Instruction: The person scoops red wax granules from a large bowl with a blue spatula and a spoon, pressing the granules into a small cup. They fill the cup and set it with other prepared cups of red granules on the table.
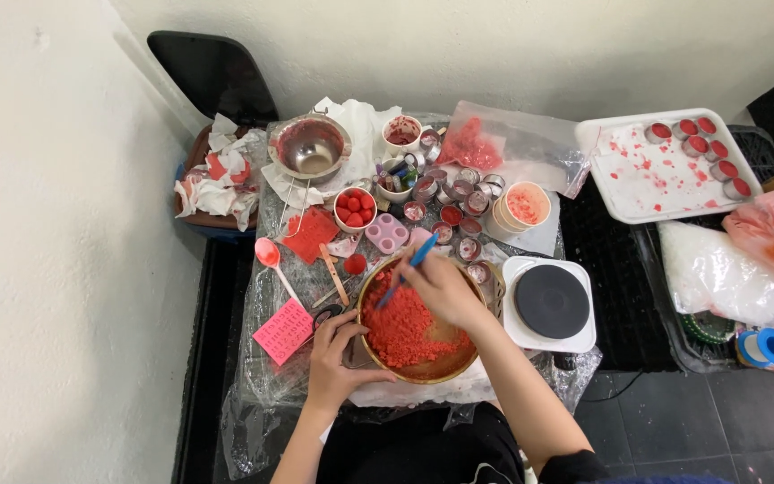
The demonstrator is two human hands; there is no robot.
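Plastic-wrapped low table [270,376] against a white wall on a dark tiled floor, seen from above. At its centre sits a brass-coloured bowl [423,369] heaped with red crumbly material [402,328]; the bowl's 1 o'clock rim is hidden by the right hand [445,287], closed around a blue-handled tool [411,266] whose tip lies buried in the crumbs and cannot be made out. Left hand [333,354], at the bowl's 9 o'clock, grips the rim with curled fingers; the small dark thing under its thumb is unclear. Both forearms are cut off by the lower edge.

Surroundings, relative to the bowl:
- 3 o'clock: white hot plate [549,305] with black disc, just beside the rim
- 12 o'clock: cluster of small round tins [459,202], some filled red, partly overlapping; clear bag of red pieces [472,143] behind
- 11 o'clock: pink mould [387,233], white cup of red balls [355,208], steel pouring pot [311,148]
- 9 to 10 o'clock: pink spoon [268,255], pink note [284,330]
- 2 o'clock, well apart: white tray [638,179] stained red, bearing filled tins at its far corner
- 10 o'clock, far: bin of crumpled stained tissues [217,175], partly under a dark chair
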